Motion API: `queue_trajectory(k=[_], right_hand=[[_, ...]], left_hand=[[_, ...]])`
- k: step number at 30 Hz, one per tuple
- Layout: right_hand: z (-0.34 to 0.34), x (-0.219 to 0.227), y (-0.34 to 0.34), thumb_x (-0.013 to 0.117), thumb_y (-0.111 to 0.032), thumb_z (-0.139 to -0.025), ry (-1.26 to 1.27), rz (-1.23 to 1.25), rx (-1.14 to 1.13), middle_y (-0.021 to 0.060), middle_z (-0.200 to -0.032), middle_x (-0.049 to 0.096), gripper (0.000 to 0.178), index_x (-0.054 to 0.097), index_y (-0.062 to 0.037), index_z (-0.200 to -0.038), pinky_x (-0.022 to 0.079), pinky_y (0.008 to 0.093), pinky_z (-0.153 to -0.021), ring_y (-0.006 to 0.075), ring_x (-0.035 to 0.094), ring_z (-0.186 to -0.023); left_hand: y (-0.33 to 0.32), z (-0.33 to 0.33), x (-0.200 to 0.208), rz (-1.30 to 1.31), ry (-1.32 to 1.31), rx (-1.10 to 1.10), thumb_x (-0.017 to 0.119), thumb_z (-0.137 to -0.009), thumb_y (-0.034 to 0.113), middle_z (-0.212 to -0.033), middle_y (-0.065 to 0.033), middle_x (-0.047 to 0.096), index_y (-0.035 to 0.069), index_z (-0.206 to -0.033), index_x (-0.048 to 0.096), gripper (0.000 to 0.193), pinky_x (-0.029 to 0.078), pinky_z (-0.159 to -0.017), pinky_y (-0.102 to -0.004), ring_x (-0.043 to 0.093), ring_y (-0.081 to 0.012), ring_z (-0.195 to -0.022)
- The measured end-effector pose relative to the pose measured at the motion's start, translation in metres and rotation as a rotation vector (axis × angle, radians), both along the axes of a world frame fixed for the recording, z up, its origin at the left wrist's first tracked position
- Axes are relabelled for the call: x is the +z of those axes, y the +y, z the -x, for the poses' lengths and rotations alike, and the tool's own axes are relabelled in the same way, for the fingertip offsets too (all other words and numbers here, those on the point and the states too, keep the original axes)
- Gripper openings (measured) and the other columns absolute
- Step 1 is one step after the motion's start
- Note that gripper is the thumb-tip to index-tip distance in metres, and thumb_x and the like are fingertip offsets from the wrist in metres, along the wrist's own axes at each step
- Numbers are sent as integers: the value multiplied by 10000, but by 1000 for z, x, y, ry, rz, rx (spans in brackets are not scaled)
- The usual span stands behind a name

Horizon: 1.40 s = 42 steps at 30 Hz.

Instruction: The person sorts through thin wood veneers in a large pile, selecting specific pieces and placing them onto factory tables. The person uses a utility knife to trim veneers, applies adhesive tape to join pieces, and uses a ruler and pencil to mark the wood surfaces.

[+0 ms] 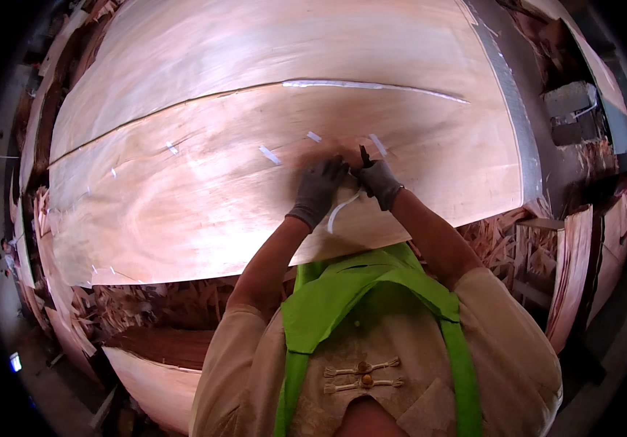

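Note:
A large pale wood veneer sheet point(211, 211) lies before me, with short white tape pieces point(270, 155) stuck on it. My left hand point(319, 191), in a grey glove, is closed with its fingertips down at the sheet; whatever they may pinch is hidden. Close beside it, my right hand point(379, 182), also gloved, is closed around a narrow dark tool point(365, 156) whose tip points away from me. I cannot make out the tool's kind. A loose strip of white tape point(338, 213) curls toward me from between the hands, its upper end near the right fingers.
A long dark split point(160, 112) crosses the sheet, its right part covered by a white tape strip point(342, 84). Grey edging point(506, 87) runs along the right side. Torn veneer scraps point(160, 309) lie below the near edge. Stacked boards point(572, 269) stand at the right.

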State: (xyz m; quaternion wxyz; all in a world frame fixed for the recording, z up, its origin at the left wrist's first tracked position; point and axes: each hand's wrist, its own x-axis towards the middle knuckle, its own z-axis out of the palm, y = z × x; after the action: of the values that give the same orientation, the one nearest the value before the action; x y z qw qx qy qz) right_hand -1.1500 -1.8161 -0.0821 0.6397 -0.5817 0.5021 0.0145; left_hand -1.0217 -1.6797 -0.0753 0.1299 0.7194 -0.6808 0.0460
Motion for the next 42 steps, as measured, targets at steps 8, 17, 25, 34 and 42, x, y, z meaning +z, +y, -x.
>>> queue_trajectory(k=[8, 17, 25, 34, 42], right_hand=[[51, -42, 61, 629, -163, -771, -326, 656, 267, 107, -792, 627, 354, 580, -8, -1085, 477, 320, -541, 208, 577, -617], [334, 24, -136, 529, -219, -887, -181, -169, -195, -17, -863, 630, 234, 638, -97, -1055, 364, 236, -434, 76, 343, -455], [619, 95, -351, 550, 64, -807, -258, 469, -352, 37, -804, 608, 210, 604, 19, -1005, 474, 255, -570, 121, 567, -676], [517, 26, -409, 568, -476, -799, 376, 796, 421, 186, -1082, 609, 553, 558, -74, -1180, 435, 393, -862, 293, 574, -1023], [545, -25, -389, 570, -345, -804, 378, 992, 379, 200, -1119, 576, 521, 511, -42, -1224, 438, 401, -874, 331, 553, -1032]], left_hand=[[-8, 22, 9, 6, -2, 7, 547, -766, 148, -1276, -110, 488, 165, -1175, 560, 409, 423, -856, -455, 477, -320, -1151], [-6, 61, 30, 5, 165, 276, 428, -724, -45, -1417, -194, 333, 70, -1324, 435, 611, 386, -962, -440, 385, -375, -1248], [38, 195, -2, 264, 450, 701, 364, -779, -100, -1411, -187, 355, 55, -1306, 461, 558, 334, -1022, -346, 355, -304, -1302], [35, 282, 40, 57, 278, 727, 418, -767, -40, -1359, -212, 400, 92, -1232, 519, 494, 376, -991, -412, 425, -365, -1215], [132, 324, 19, 98, 240, 999, 589, -782, 228, -1333, -174, 428, 142, -1169, 543, 399, 424, -900, -452, 482, -357, -1133]])
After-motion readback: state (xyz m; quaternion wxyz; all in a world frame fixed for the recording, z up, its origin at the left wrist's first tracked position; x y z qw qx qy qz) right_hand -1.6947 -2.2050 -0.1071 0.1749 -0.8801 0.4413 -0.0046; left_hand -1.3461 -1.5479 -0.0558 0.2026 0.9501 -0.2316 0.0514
